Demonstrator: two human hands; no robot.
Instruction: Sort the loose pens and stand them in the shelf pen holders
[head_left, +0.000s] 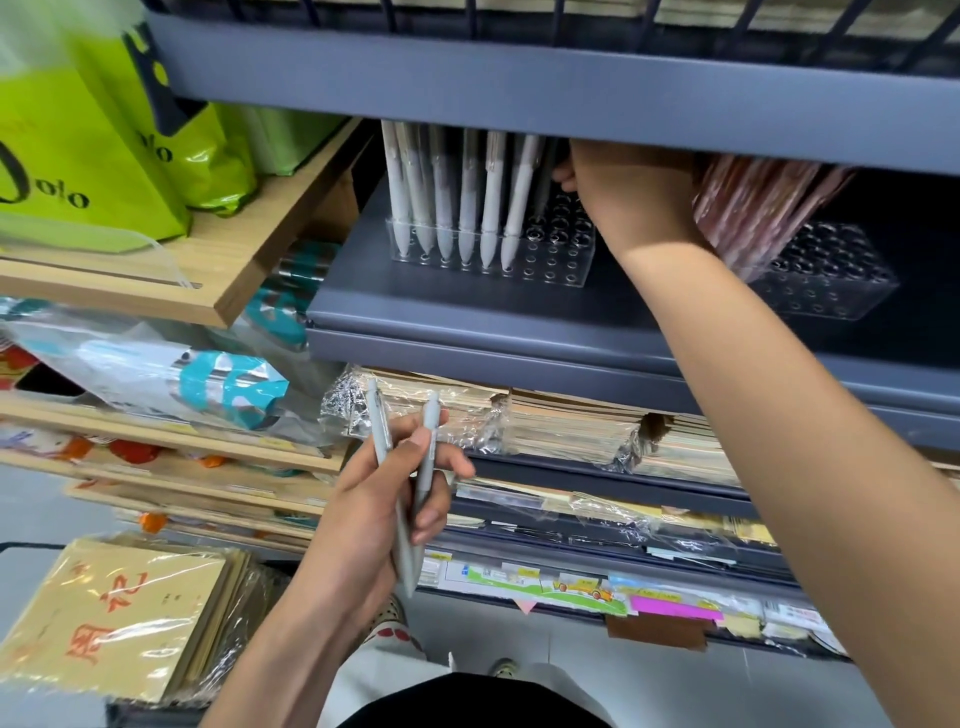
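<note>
Fingers of our left hand curl round two grey pens, held low before the wrapped paper stacks; our right hand reaches under the upper shelf edge, its fingers hidden, so we cannot tell what they hold. Headroom there is tight, and we judge a careless wrist could knock the white pens or tip the clear pen holder. Open holes lie at its right end, with bare shelf in front.
</note>
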